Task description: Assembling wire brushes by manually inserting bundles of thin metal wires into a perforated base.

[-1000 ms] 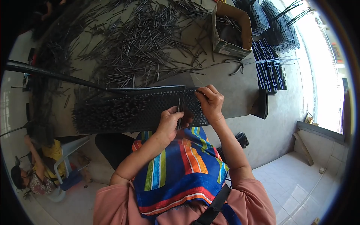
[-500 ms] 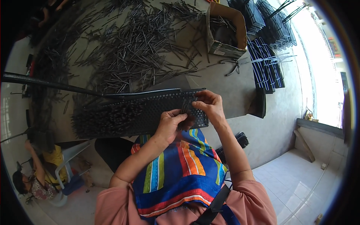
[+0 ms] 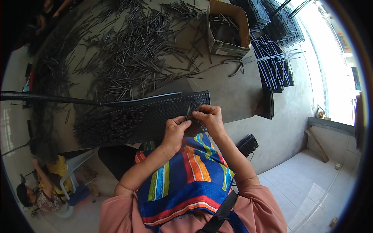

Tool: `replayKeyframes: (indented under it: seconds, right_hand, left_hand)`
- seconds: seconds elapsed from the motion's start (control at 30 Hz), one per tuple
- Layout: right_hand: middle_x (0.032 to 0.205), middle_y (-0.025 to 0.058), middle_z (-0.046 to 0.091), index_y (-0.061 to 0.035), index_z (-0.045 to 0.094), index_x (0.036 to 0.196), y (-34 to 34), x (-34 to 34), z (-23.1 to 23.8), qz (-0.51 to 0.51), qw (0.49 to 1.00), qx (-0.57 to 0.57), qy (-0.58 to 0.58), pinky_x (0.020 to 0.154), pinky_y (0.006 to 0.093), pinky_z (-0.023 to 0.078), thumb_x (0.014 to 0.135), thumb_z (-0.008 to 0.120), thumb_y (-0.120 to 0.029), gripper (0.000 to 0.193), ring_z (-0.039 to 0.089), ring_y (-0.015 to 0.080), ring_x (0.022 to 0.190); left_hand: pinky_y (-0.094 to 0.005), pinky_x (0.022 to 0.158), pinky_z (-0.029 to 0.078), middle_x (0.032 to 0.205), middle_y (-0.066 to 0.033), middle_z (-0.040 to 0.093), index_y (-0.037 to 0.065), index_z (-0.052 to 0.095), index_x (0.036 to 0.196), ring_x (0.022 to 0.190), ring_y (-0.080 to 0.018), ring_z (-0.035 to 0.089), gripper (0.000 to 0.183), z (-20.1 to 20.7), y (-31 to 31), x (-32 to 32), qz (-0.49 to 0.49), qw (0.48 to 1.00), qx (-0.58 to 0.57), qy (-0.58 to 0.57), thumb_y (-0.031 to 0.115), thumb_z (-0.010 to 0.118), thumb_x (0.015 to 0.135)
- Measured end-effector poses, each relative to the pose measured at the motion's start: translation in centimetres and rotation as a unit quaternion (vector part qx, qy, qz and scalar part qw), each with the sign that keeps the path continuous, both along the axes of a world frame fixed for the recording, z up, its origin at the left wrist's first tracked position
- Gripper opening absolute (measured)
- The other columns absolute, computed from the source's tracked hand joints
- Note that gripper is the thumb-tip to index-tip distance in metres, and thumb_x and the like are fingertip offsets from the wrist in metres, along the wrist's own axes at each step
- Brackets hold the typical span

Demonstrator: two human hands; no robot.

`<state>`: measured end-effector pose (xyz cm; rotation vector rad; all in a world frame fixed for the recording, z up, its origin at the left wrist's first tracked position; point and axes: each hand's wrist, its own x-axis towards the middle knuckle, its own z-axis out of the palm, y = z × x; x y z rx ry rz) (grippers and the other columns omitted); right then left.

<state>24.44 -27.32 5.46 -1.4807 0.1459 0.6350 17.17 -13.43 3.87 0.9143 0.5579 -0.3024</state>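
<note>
A long black perforated board [image 3: 161, 112] lies across in front of me, with dense dark bristle tufts [image 3: 108, 124] standing on its left half and bare holes toward the right. My left hand [image 3: 175, 132] is closed over the right part of the board, pinching a few thin dark strips [image 3: 189, 112] that stick up past the fingertips. Close beside it, my right hand [image 3: 211, 118] is closed too, its thumb and forefinger pinched together at the strips. How many strips each hand has is hidden by the fingers.
Loose dark strips [image 3: 132, 54] are heaped over the table [image 3: 229, 91]. An open cardboard box [image 3: 229, 48] holds more, with pliers [image 3: 236, 68] near it. Black wire racks [image 3: 274, 64] stand at the right. A dark rod [image 3: 50, 98] reaches in from the left. Another person [image 3: 39, 190] sits at lower left.
My right hand has come down and left from the board's far right corner to meet the left hand's fingertips. The left hand stays nearly in place, still pinching strips.
</note>
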Motion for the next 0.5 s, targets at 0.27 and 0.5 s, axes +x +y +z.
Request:
replayKeyframes:
  seconds: [0.27, 0.5]
  right_hand:
    - [0.06, -0.0053, 0.054, -0.0032, 0.065, 0.07, -0.3, -0.4, -1.0, 0.016, 0.999, -0.033, -0.03, 0.047, 0.0213, 0.032, 0.079, 0.073, -0.006, 0.013, 0.044, 0.0019, 0.054]
    - [0.059, -0.0036, 0.054, -0.0037, 0.065, 0.069, 0.1, -0.8, -0.4, -0.08, 0.996, -0.005, 0.028, 0.042, 0.0218, 0.029, 0.083, 0.07, -0.008, 0.015, 0.043, 0.0035, 0.048]
  left_hand:
    - [-0.0246, 0.069, 0.056, 0.086, -0.0078, 0.068, -0.002, 0.063, 0.096, 0.07, -0.0127, 0.066, 0.014, -0.4, 0.0, -0.4, 0.005, 0.988, 0.148, -0.046, 0.003, 0.05, 0.095]
    - [-0.0236, 0.057, 0.055, 0.081, -0.0033, 0.064, 0.001, 0.059, 0.095, 0.065, -0.0099, 0.064, 0.009, 0.6, 0.4, 0.2, -0.038, 0.983, 0.175, -0.049, 0.006, 0.051, 0.096]
